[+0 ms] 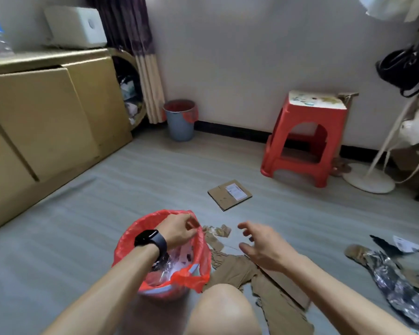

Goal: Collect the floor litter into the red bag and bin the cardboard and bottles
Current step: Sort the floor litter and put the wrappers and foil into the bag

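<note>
A red bag (131, 240) stands open on the floor in front of me, with litter and clear plastic inside. My left hand (179, 229), a black watch on its wrist, pinches the bag's far right rim. My right hand (261, 245) hovers with spread, loosely curved fingers above small torn cardboard scraps (218, 234) beside the bag and holds nothing. Larger torn cardboard (273, 291) lies under my right forearm. A flattened cardboard box (229, 194) with a white label lies farther out on the floor.
A blue bin (179, 120) lined in red stands by the far wall. A red stool (305, 139) is at the right, a fan base (370, 181) beyond it. Silver foil wrapping (392, 279) lies at the right. Big cardboard boxes (41, 112) line the left. My knee (224, 310) is below.
</note>
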`<state>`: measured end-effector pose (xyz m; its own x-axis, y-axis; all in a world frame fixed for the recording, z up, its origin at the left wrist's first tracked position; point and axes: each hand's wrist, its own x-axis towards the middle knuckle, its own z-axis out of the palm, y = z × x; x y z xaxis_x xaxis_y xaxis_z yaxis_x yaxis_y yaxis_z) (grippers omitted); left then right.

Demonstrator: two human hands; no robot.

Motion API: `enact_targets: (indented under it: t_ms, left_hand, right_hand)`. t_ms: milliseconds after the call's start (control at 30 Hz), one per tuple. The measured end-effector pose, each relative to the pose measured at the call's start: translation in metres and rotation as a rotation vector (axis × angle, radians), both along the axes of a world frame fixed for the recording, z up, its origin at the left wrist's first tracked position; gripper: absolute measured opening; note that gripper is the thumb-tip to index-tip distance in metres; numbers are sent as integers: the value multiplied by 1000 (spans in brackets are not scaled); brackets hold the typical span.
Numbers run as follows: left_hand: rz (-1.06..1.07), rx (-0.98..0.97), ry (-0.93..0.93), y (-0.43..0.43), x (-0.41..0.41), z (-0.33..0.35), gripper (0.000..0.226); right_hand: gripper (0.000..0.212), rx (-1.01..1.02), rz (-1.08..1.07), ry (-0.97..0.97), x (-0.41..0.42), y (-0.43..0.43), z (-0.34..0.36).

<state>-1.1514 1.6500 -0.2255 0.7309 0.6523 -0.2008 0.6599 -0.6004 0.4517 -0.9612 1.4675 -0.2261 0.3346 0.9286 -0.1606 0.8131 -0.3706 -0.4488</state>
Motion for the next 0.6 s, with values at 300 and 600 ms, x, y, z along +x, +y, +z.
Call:
enact_targets:
  t_ms: [300,600]
  left_hand:
    - [-455,58,7,-103,176,34,26]
    - [-728,8,69,-234,288,-8,23]
  right_hand:
    - [40,-27,-262,-33,93,-128,48]
    - [13,312,-1011,281,130,-327,-19]
